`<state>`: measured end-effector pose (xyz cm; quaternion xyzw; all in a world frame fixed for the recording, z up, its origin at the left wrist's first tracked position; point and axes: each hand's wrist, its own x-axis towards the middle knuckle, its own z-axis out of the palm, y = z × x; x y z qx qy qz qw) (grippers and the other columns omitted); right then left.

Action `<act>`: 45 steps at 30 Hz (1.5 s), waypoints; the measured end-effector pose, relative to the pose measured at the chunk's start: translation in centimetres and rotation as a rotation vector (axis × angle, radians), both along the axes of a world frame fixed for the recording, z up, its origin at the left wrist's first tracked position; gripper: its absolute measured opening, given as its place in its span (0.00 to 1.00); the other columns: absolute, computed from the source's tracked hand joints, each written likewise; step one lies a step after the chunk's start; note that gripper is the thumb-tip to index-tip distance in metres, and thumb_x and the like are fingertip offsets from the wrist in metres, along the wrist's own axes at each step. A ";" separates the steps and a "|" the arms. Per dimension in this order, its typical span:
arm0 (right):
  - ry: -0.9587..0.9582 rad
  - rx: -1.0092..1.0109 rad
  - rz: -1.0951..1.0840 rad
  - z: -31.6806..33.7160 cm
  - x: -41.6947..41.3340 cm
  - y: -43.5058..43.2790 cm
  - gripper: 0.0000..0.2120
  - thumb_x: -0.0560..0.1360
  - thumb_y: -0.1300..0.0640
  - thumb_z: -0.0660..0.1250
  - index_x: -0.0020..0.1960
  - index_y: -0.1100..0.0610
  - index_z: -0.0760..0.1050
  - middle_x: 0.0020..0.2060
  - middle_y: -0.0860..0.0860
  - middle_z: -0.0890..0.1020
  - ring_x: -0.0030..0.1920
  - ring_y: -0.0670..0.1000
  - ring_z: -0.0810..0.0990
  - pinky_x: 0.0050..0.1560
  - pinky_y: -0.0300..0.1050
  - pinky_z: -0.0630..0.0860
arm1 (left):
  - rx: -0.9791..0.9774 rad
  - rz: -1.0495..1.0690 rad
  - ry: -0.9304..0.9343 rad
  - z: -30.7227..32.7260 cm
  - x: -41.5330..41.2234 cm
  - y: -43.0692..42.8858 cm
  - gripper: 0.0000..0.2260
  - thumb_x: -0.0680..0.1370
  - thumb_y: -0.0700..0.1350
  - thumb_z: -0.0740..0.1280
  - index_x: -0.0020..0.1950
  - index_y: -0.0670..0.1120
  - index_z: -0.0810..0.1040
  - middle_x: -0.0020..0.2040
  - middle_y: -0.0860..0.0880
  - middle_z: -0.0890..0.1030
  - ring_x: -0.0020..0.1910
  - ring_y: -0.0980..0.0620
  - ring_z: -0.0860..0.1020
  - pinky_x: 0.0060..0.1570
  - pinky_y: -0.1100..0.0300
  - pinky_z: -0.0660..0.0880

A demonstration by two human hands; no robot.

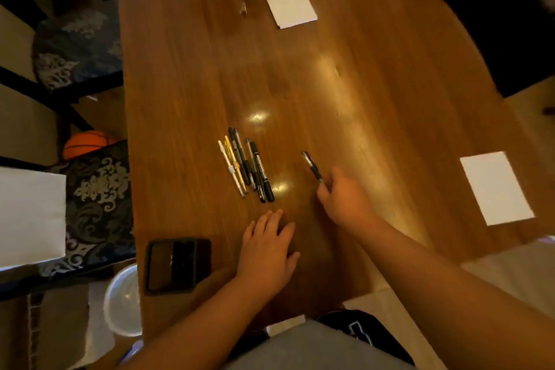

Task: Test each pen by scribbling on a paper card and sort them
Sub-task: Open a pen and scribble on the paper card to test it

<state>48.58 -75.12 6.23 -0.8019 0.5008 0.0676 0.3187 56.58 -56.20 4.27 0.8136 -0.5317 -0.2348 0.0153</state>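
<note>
A wooden table (195, 69) carries a streaked brown grain under a glossy finish, with lamplight mirrored towards its near edge. A white paper card (289, 3) by the far edge and a second card (497, 188) by the right edge look flat and matt. The bundled pens (246, 165) appear to be smooth plastic. A separate black pen (311, 166) has a faintly shiny barrel. Off the left edge sits a chair cushion (99, 198) of damask-patterned cloth.

My right hand (345, 201) pinches a black pen (311, 166) above the wooden table (345, 84). My left hand (267, 252) rests flat, fingers straight, near a cluster of pens (246, 165). 2 white cards lie apart: one far (289, 3), one right (496, 188). A dark phone (177, 264) sits left.
</note>
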 end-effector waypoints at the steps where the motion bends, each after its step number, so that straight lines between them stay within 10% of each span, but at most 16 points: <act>1: -0.034 0.044 -0.036 0.3 -2.1 0.7 0.08 0.80 0.49 0.62 0.48 0.53 0.71 0.38 0.51 0.78 0.38 0.53 0.77 0.37 0.49 0.74 | -0.004 -0.002 0.001 0.2 0.2 -0.1 0.27 0.77 0.61 0.61 0.74 0.56 0.61 0.78 0.48 0.57 0.76 0.46 0.54 0.73 0.46 0.53; 7: -0.280 0.106 -0.459 3.6 -14.7 6.6 0.04 0.76 0.51 0.70 0.43 0.47 0.79 0.34 0.47 0.79 0.33 0.43 0.77 0.31 0.37 0.71 | -0.014 -0.101 0.078 1.1 -0.1 -0.9 0.23 0.78 0.61 0.61 0.70 0.53 0.69 0.72 0.50 0.67 0.72 0.49 0.61 0.69 0.50 0.64; 12: -0.364 0.170 -0.712 5.6 -21.6 10.1 0.06 0.75 0.58 0.72 0.41 0.49 0.82 0.30 0.51 0.80 0.29 0.47 0.76 0.35 0.50 0.74 | 0.020 -0.228 0.362 2.3 -3.6 -2.8 0.18 0.78 0.58 0.64 0.65 0.52 0.73 0.60 0.52 0.77 0.57 0.55 0.75 0.55 0.57 0.74; 30: -0.919 0.611 -1.079 7.2 -44.2 -0.7 0.03 0.75 0.64 0.70 0.42 0.62 0.79 0.34 0.58 0.83 0.30 0.49 0.78 0.29 0.40 0.73 | -0.031 -0.329 0.613 6.5 -29.3 -17.6 0.11 0.78 0.53 0.66 0.60 0.55 0.78 0.50 0.59 0.79 0.49 0.60 0.78 0.43 0.68 0.75; 45: -0.786 0.731 -0.651 7.2 -43.6 -14.3 0.06 0.77 0.57 0.69 0.44 0.57 0.82 0.36 0.56 0.85 0.34 0.51 0.82 0.31 0.39 0.73 | -0.175 -0.394 0.222 8.1 -32.5 -25.8 0.12 0.77 0.64 0.54 0.48 0.61 0.72 0.37 0.63 0.72 0.35 0.63 0.71 0.32 0.71 0.63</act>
